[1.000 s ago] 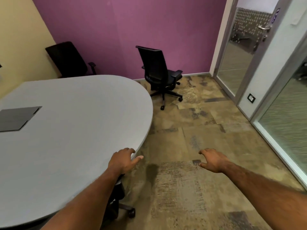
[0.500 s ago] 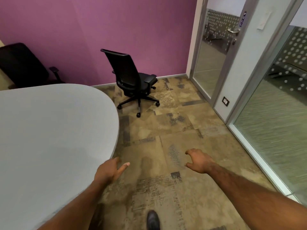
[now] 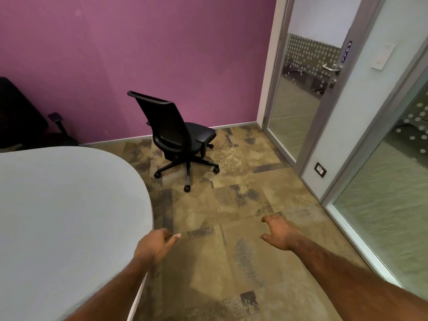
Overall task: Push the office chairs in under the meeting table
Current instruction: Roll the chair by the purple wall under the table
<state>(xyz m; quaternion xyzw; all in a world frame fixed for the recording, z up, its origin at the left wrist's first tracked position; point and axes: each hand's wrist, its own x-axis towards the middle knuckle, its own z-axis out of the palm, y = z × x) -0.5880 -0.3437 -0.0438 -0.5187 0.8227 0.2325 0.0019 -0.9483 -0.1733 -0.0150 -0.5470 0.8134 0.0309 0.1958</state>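
A black office chair (image 3: pixel 178 135) on castors stands out on the carpet near the purple wall, its back turned to the grey rounded meeting table (image 3: pixel 64 216) at left. A second black chair (image 3: pixel 20 119) sits behind the table's far edge at the left, partly hidden. My left hand (image 3: pixel 156 245) hovers beside the table's curved edge, fingers loosely curled, holding nothing. My right hand (image 3: pixel 279 231) is stretched out over the floor, fingers spread, empty. Both hands are well short of the chair.
A glass door (image 3: pixel 301 107) with a metal handle stands at the right, beside a white wall section with a socket (image 3: pixel 320 169) and a frosted glass panel (image 3: pixel 393 205). Patterned brown carpet (image 3: pixel 231 205) lies between me and the chair.
The view has swung right and moved forward, so the chair looks closer and the table slid left. My left hand has come off the table edge; both hands stay empty.
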